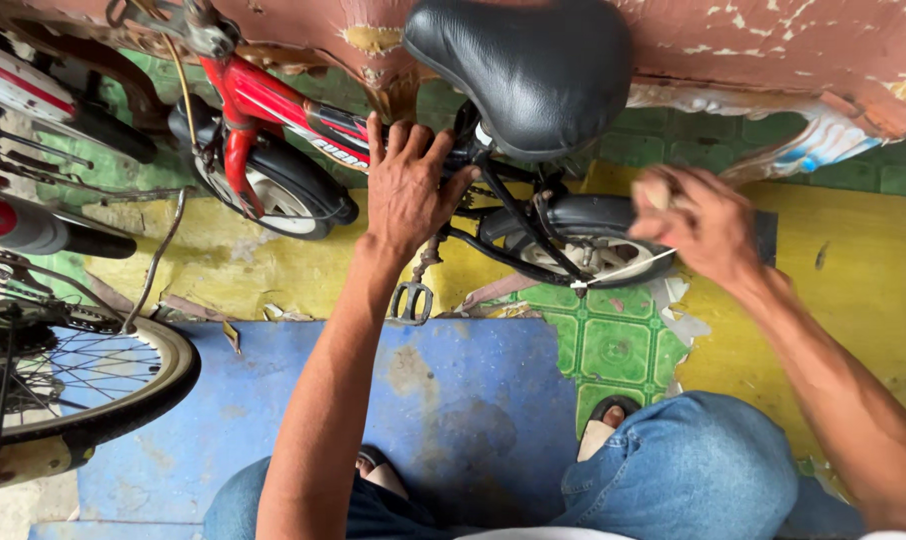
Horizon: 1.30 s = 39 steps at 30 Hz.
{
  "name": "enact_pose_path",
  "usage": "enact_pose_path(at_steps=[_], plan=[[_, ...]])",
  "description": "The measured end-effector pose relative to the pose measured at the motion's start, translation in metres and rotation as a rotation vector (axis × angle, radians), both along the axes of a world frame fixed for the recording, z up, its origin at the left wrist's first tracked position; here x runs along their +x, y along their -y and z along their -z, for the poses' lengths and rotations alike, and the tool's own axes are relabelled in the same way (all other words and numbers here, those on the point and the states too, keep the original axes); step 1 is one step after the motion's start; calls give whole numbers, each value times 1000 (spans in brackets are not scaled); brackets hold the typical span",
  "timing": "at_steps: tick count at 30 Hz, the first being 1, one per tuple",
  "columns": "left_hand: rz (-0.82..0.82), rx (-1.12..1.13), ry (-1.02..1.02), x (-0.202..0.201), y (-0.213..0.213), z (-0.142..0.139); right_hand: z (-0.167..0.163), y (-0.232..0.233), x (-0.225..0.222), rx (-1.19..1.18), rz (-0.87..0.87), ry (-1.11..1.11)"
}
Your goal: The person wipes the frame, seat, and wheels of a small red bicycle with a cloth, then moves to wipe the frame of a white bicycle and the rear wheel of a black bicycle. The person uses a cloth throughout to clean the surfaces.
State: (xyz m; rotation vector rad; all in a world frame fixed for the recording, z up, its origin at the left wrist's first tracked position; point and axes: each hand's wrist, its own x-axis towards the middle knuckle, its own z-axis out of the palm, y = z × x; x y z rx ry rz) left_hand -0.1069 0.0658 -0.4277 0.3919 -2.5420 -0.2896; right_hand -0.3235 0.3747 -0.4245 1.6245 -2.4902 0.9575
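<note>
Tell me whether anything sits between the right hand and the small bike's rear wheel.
Nothing visible does. The right hand hovers just right of the rear wheel, holding a thin rod that reaches to the tyre. The left hand rests on the red frame, apart from that gap.

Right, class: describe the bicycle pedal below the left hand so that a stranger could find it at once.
Start at the small red children's bicycle leaning against the peeling pink wall. Under its wide black padded saddle, follow the left hand down to the floor. The dark metal cage pedal hangs there, the only pedal in plain view.
</note>
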Motion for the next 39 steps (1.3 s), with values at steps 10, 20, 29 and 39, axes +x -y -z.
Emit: enact_pose_path(at_steps=[10,20,29,39], plan=[[-12,23,12,-4,-6,-8,56,152,19,236,-397,-613],[-13,18,4,-1,-7,-5,57,128,-11,34,-79,633],[-18,11,-4,-4,-10,-7,56,137,-17,142,31,835],[-34,-9,6,1,-8,-13,36,134,0,-295,15,1204]])
